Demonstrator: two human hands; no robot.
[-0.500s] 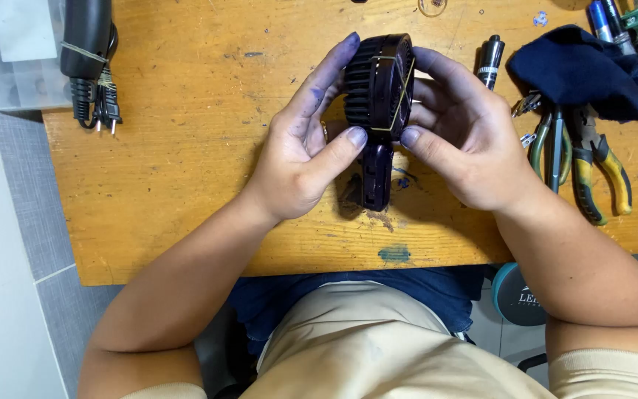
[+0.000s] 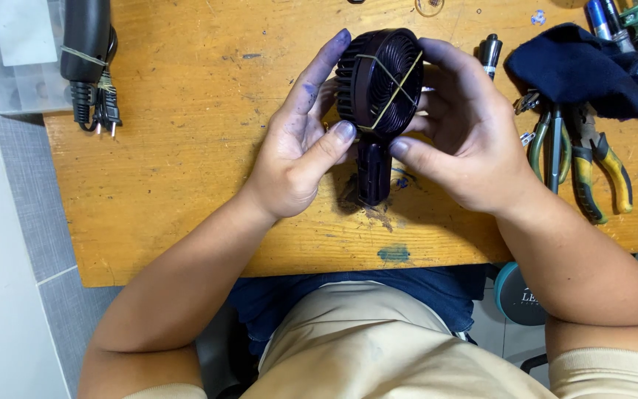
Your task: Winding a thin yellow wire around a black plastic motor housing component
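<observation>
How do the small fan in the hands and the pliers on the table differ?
The black handheld fan is held upright by the left hand and right hand; the yellow-handled pliers lie flat, untouched. The fan has crossed rubber bands over its grille; the pliers are bare. Both are over the wooden table.

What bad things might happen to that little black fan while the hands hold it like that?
The yellow rubber bands crossed over the handheld fan look stretched, so one might snap or slip off. The left hand and right hand grip mainly its round head, above the wooden table, so it might drop. Ink-like stains on the fingertips could smear the fan.
</observation>
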